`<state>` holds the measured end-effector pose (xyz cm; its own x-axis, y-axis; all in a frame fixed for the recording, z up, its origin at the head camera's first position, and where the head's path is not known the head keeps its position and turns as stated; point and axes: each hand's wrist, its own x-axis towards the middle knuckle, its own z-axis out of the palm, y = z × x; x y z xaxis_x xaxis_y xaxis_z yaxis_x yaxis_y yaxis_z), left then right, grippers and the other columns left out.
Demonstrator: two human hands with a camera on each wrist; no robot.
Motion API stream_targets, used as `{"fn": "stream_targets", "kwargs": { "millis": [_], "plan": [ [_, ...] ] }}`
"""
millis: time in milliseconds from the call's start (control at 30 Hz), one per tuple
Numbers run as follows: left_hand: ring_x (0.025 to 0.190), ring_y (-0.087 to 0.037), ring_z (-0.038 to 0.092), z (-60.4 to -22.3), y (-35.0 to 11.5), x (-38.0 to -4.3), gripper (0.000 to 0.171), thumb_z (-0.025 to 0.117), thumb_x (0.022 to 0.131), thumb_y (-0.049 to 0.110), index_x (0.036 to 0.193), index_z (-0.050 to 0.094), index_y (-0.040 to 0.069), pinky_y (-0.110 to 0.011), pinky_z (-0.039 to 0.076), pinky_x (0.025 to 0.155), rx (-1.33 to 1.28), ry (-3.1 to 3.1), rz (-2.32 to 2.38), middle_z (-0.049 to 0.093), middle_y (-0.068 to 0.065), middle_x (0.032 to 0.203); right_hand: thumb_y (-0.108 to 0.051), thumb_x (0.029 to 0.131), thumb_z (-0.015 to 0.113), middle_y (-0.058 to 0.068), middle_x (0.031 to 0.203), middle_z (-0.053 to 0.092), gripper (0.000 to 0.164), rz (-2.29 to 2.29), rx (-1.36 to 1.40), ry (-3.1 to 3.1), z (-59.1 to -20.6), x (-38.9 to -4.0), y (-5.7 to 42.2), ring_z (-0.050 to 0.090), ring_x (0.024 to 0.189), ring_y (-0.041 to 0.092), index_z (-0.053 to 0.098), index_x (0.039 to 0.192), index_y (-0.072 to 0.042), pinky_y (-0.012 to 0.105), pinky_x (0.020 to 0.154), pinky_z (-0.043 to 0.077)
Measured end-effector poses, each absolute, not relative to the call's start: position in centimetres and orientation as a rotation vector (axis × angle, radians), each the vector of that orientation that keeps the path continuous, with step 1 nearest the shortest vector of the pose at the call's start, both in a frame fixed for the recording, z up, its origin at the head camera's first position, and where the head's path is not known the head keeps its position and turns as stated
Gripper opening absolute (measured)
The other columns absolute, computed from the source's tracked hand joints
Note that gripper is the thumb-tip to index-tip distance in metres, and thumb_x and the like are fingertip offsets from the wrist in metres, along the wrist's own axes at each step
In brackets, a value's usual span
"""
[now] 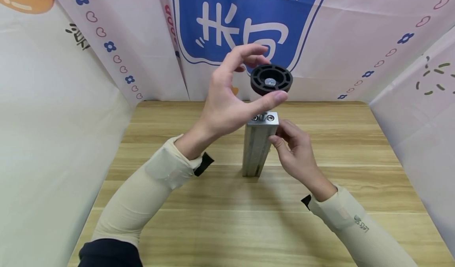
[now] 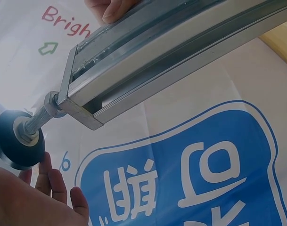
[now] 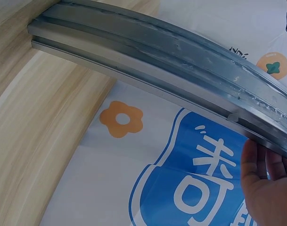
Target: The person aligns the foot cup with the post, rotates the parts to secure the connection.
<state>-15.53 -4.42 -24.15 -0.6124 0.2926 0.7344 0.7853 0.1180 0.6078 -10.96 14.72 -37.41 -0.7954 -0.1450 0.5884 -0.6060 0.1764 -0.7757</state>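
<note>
An aluminium profile [image 1: 255, 148] stands upright on the table, with a metal end plate [image 1: 262, 119] on top. Above the plate sits a black round levelling foot [image 1: 271, 77], ribbed, with a screw at its centre. Its threaded rod [image 2: 38, 120] and hex nut [image 2: 53, 104] run into the plate in the left wrist view. My left hand [image 1: 227, 101] holds the foot's rim, thumb on the near side and fingers curved round the far side. Just below the plate, my right hand [image 1: 296, 150] grips the profile's right side between thumb and fingers.
The wooden table [image 1: 199, 219] bears the profile near its middle. White printed curtains enclose it, with a blue sign [image 1: 234, 26] at the back. A black strap end [image 1: 204, 164] sticks out from the left sleeve.
</note>
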Motion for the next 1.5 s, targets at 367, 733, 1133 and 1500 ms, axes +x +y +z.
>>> {"fn": "stream_targets", "kwargs": {
  "millis": [367, 733, 1133, 1500],
  "plan": [
    [0.123, -0.018, 0.067, -24.14, -4.58, -15.83, 0.06, 0.081, 0.084, 0.014, 0.134, 0.056, -0.008, -0.032, 0.04, 0.114, -1.136, -1.893, -1.591, 0.074, -0.019, 0.124, 0.003, 0.099, 0.064, 0.006, 0.098, 0.063, 0.027, 1.656, 0.71, -2.089, -37.41, -10.97, 14.78, 0.056, 0.084, 0.012, 0.068, 0.125, 0.006, 0.02, 0.073, 0.051],
    [0.123, -0.019, 0.063, -23.9, -4.68, -15.88, 0.065, 0.062, 0.092, 0.019, 0.147, 0.041, -0.01, -0.031, 0.043, 0.105, -1.298, -1.946, -1.678, 0.07, -0.022, 0.133, 0.005, 0.097, 0.065, 0.003, 0.096, 0.063, 0.026, 1.662, 0.723, -2.076, -37.28, -11.03, 14.7, 0.056, 0.082, 0.011, 0.069, 0.122, 0.007, 0.021, 0.072, 0.05],
    [0.123, -0.014, 0.058, -24.2, -4.64, -15.49, 0.07, 0.077, 0.084, 0.024, 0.141, 0.05, -0.005, -0.034, 0.041, 0.103, -1.093, -1.965, -1.578, 0.066, -0.016, 0.13, 0.013, 0.093, 0.065, 0.0, 0.096, 0.063, 0.029, 1.657, 0.731, -2.063, -37.41, -11.03, 14.73, 0.056, 0.082, 0.011, 0.069, 0.121, 0.008, 0.021, 0.072, 0.05],
    [0.11, -0.013, 0.059, -24.22, -4.48, -15.46, 0.074, 0.089, 0.076, 0.022, 0.137, 0.054, -0.003, -0.033, 0.042, 0.101, -0.989, -1.955, -1.536, 0.067, -0.012, 0.114, 0.014, 0.093, 0.065, 0.0, 0.097, 0.063, 0.032, 1.646, 0.717, -2.082, -37.45, -10.94, 14.77, 0.056, 0.082, 0.012, 0.069, 0.124, 0.006, 0.021, 0.072, 0.05]
  ]
}}
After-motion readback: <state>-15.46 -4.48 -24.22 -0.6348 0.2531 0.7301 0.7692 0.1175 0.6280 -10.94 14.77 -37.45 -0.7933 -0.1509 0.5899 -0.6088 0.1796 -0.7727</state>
